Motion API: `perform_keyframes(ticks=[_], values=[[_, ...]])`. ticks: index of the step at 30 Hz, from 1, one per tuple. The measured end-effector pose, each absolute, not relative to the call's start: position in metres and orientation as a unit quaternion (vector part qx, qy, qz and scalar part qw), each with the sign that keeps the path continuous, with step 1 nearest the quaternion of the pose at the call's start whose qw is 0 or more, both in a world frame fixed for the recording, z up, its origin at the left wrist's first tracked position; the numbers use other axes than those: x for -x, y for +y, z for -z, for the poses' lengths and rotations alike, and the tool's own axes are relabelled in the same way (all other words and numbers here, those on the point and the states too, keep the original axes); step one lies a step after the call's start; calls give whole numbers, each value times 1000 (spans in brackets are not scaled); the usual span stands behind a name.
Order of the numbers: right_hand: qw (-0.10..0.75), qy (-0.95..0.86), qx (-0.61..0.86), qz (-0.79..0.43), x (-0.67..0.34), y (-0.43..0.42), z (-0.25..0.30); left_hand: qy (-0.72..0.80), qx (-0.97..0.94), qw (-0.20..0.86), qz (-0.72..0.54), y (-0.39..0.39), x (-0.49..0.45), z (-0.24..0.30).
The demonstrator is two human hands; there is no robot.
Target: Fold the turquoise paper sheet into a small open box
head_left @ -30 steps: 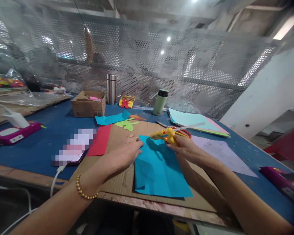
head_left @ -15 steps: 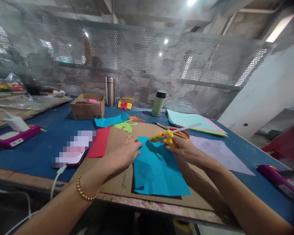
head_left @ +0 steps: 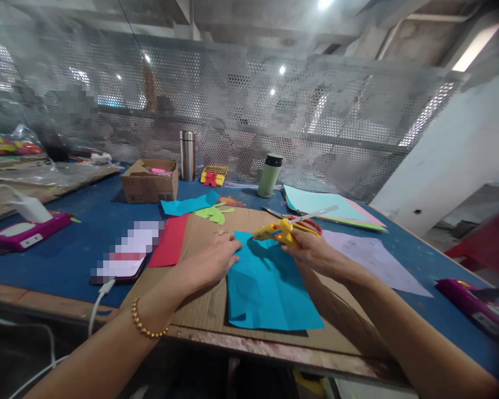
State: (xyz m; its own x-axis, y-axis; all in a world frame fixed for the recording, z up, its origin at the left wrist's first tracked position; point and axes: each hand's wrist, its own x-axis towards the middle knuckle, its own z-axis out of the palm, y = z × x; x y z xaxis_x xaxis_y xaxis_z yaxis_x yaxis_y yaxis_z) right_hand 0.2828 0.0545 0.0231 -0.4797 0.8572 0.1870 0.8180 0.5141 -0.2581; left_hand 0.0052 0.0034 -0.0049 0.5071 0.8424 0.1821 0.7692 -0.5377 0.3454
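Note:
A creased turquoise paper sheet (head_left: 270,288) lies on a brown cardboard mat (head_left: 208,310) at the table's near edge. My left hand (head_left: 210,260), a ring on one finger, rests flat with its fingers on the sheet's left edge. My right hand (head_left: 311,249) is closed round a yellow glue gun (head_left: 276,230), its nozzle pointing left above the sheet's far corner. A glue stick juts from the gun's back toward the right.
Red-handled scissors (head_left: 301,221) lie behind the gun. Red paper (head_left: 170,241), a phone (head_left: 122,266) on a cable, green and turquoise scraps (head_left: 210,212), a cardboard box (head_left: 149,181), a steel flask (head_left: 187,155), a green bottle (head_left: 268,174), stacked coloured sheets (head_left: 328,205), a mesh screen behind.
Both hands have stayed almost where they were; the view tilted slightly. The glue gun stays above the sheet's far corner.

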Motion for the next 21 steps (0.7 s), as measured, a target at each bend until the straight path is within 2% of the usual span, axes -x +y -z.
perform_keyframes(ticks=[14, 21], values=[[121, -839, 526, -65, -275, 58, -25, 475, -859, 117, -153, 2, -7, -1], [128, -857, 495, -61, -282, 57, -24, 471, -860, 118, -160, 2, -6, 2]])
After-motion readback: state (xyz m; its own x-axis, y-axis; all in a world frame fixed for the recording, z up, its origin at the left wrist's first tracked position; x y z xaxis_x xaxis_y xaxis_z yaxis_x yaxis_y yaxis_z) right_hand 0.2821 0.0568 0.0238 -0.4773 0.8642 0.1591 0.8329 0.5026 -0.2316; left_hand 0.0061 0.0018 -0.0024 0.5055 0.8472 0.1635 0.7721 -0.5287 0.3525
